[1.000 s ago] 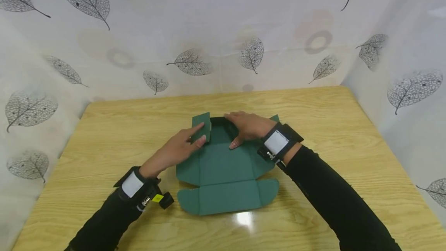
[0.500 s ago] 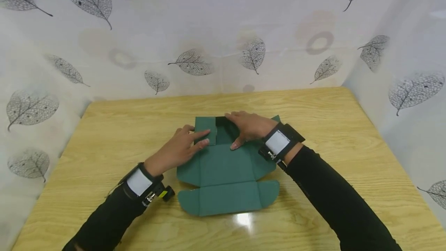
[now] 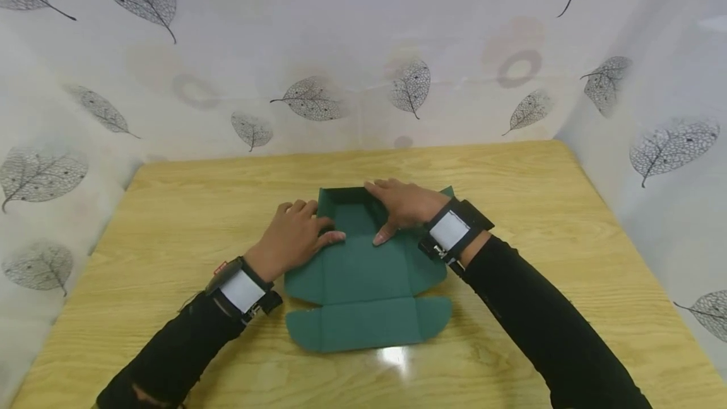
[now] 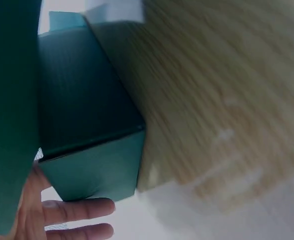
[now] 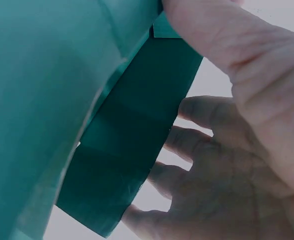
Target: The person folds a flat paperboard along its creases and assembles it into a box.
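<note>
A green cardboard box (image 3: 366,267), partly folded, lies on the wooden table. Its back and side walls stand up at the far end, while the front panel and its rounded tabs lie flat. At the back left corner my left hand (image 3: 295,235) grips the side wall, thumb over the inside. In the left wrist view, two of its fingers (image 4: 79,212) lie along the box's outer face. My right hand (image 3: 406,207) holds the back right corner, thumb inside. Its fingers (image 5: 179,142) meet the edge of a dark green wall (image 5: 137,110) in the right wrist view.
The wooden table (image 3: 539,270) extends around the box on all sides. Behind and beside it hangs a pale cloth (image 3: 341,30) printed with leaves. Both forearms wear black sleeves and wrist cameras.
The small flap under my left fingers has swung rightward and down inside the box, out of sight. My left hand has shifted onto the left wall. The right hand keeps its place.
</note>
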### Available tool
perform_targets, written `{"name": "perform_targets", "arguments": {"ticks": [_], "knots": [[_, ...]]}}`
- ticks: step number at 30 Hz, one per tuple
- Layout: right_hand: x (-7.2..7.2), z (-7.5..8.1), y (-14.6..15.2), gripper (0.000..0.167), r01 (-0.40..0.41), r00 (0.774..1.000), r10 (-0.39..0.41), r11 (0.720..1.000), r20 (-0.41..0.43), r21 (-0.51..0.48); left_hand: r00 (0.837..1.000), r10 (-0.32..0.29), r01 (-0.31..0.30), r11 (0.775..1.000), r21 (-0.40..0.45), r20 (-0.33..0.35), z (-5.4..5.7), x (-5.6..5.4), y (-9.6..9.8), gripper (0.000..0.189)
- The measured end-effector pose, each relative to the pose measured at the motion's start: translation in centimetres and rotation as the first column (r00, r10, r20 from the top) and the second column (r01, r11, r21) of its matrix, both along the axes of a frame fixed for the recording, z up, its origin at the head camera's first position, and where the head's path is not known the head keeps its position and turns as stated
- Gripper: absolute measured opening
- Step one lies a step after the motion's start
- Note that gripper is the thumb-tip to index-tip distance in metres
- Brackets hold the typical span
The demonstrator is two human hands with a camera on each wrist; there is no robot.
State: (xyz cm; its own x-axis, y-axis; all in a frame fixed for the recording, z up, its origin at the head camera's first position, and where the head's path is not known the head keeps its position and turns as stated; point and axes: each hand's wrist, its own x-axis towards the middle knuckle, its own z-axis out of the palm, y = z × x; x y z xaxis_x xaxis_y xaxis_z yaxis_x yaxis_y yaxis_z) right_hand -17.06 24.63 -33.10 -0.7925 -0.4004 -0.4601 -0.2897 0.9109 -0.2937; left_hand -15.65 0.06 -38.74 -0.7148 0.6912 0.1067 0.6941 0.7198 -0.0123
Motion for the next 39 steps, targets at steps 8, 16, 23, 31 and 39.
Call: {"name": "perform_targets", "arguments": {"ticks": [8, 16, 23, 31, 39], "knots": [[-0.1, -0.1, 0.0, 0.115, -0.005, 1.000, 0.005, 1.000, -0.003, 0.002, 0.986, -0.033, 0.019, 0.996, -0.090, -0.161, 0.6, 0.3, 0.4, 0.056], [0.2, 0.3, 0.8, 0.115, 0.031, 1.000, -0.030, 0.999, -0.003, 0.025, 0.969, -0.045, 0.018, 0.994, -0.111, -0.245, 0.6, 0.1, 2.1, 0.064], [0.2, 0.2, 0.0, 0.114, 0.013, 1.000, -0.013, 0.999, -0.003, 0.045, 0.996, 0.001, -0.007, 0.998, -0.059, -0.090, -0.1, 0.1, 0.8, 0.058], [-0.2, 0.1, -0.9, 0.113, -0.014, 1.000, 0.015, 0.999, -0.020, 0.034, 0.987, -0.004, -0.013, 0.995, 0.102, 0.160, 0.0, -0.6, -1.3, 0.055], [-0.2, 0.6, -1.4, 0.114, -0.113, 0.990, 0.123, 0.985, -0.064, 0.132, 0.999, -0.036, 0.033, 0.995, 0.091, 0.034, -0.9, 1.5, -1.8, 0.067]]}}
